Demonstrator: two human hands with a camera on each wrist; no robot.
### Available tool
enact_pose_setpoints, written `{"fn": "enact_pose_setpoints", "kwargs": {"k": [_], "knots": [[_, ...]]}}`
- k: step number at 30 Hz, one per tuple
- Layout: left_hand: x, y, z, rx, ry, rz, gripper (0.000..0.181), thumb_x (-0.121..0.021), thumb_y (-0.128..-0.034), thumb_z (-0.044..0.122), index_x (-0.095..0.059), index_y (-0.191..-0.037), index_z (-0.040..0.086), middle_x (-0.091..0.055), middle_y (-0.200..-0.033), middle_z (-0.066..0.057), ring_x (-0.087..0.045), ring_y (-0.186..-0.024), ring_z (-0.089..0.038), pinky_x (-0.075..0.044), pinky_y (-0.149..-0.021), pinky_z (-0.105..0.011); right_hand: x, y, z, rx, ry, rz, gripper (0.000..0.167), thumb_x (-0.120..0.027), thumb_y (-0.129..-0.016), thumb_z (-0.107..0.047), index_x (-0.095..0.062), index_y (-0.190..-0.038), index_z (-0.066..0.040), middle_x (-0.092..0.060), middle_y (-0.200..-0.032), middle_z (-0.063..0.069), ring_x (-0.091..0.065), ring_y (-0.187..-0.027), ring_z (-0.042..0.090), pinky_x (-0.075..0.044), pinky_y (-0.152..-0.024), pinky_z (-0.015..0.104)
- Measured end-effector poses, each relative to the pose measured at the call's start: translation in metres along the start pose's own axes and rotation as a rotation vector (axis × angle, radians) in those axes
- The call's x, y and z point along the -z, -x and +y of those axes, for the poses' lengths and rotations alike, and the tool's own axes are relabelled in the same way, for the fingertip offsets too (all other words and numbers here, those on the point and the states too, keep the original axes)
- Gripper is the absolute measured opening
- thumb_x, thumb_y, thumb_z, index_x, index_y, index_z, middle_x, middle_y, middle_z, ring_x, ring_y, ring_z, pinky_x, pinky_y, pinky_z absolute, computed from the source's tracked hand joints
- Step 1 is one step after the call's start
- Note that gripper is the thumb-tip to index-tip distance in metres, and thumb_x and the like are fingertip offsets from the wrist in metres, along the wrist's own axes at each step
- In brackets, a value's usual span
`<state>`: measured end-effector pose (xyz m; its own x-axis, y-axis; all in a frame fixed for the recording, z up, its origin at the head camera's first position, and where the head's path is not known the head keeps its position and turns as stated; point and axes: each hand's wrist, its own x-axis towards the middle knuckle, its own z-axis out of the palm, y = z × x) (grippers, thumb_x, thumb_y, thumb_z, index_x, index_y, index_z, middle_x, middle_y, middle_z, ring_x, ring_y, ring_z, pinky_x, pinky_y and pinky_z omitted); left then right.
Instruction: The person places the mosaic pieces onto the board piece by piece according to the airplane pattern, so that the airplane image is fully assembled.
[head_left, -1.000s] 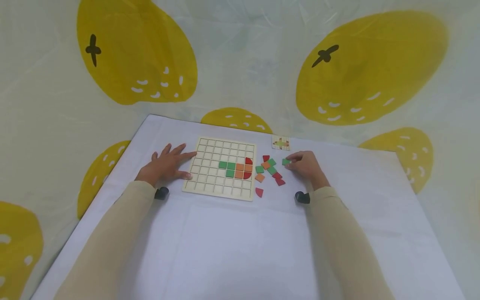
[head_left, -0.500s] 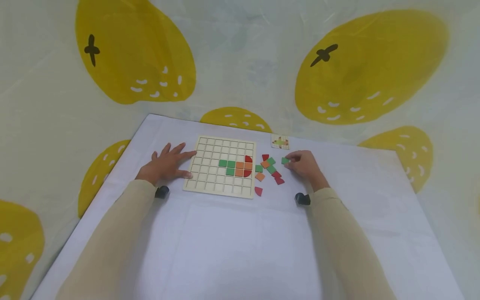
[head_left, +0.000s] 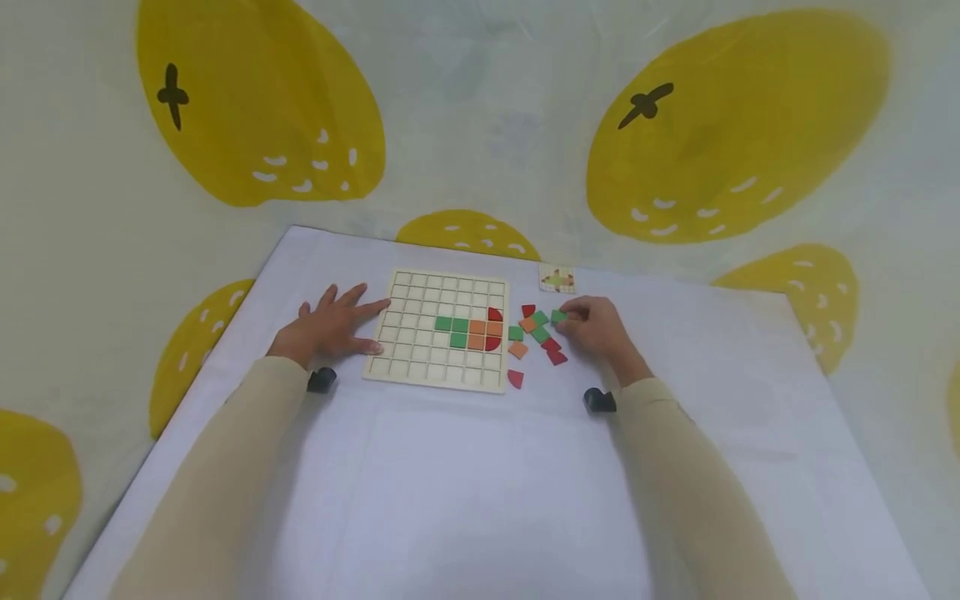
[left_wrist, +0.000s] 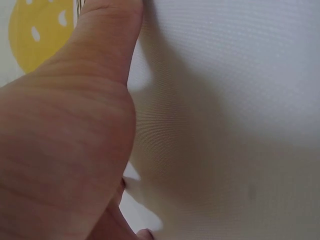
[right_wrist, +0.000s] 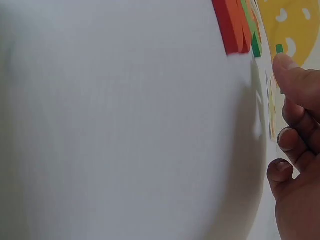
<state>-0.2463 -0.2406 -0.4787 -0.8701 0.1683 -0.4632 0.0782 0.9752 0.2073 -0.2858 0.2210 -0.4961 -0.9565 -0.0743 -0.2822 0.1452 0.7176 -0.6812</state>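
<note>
In the head view my left hand (head_left: 326,323) lies with fingers spread, its thumb and index finger touching the left edge of a cream grid board (head_left: 408,342). Set in the board's squares are green tiles (head_left: 458,340), orange tiles (head_left: 476,341) and red rounded tiles (head_left: 492,342). Right of the board, my right hand (head_left: 600,329) pinches a green square tile (head_left: 558,317) between thumb and fingers. That tile's edge (right_wrist: 279,48) also shows past the thumb in the right wrist view. The left wrist view shows mostly the thumb and palm (left_wrist: 65,150).
Loose green, orange and red tiles (head_left: 540,334) lie between the board and my right hand. A small pattern card (head_left: 557,278) lies at the table's back edge. The table (head_left: 480,483) has a white cover, with a lemon-print cloth (head_left: 480,125) behind it.
My right hand has moved slightly left with the green tile, nearer the loose tiles. The left hand stays at the board's edge. The head view has shifted a little.
</note>
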Motion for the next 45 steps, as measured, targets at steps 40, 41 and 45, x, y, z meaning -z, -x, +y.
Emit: {"fn": "enact_pose_setpoints", "kwargs": {"k": [40, 41, 45], "knots": [[-0.002, 0.004, 0.003, 0.012, 0.002, 0.024, 0.094, -0.071, -0.0839, 0.071, -0.021, -0.162, 0.053, -0.002, -0.179, -0.005, 0.003, -0.160, -0.055, -0.007, -0.117, -0.086, -0.049, 0.005, -0.068, 0.105, -0.044, -0.102, 0.027, -0.079, -0.094, -0.021, -0.074, -0.120, -0.015, -0.063, -0.101, 0.009, -0.057, -0.103, 0.026, -0.052, -0.076, 0.031], [-0.002, 0.004, 0.003, 0.012, 0.004, 0.022, 0.094, -0.072, -0.0840, 0.071, -0.021, -0.162, 0.053, -0.002, -0.179, -0.005, 0.003, -0.160, -0.054, -0.007, -0.117, -0.086, -0.049, 0.005, -0.069, 0.101, -0.050, -0.109, 0.026, -0.079, -0.094, -0.021, -0.074, -0.120, -0.016, -0.062, -0.101, 0.009, -0.057, -0.104, 0.025, -0.052, -0.076, 0.031], [0.001, 0.005, 0.004, 0.011, -0.021, 0.028, 0.094, -0.070, -0.0852, 0.071, -0.020, -0.162, 0.053, -0.002, -0.179, -0.005, 0.002, -0.160, -0.055, -0.009, -0.117, -0.085, -0.051, 0.005, -0.075, 0.116, -0.040, -0.120, 0.025, -0.078, -0.095, -0.020, -0.075, -0.119, -0.017, -0.061, -0.101, 0.009, -0.055, -0.107, 0.025, -0.051, -0.076, 0.032]]}}
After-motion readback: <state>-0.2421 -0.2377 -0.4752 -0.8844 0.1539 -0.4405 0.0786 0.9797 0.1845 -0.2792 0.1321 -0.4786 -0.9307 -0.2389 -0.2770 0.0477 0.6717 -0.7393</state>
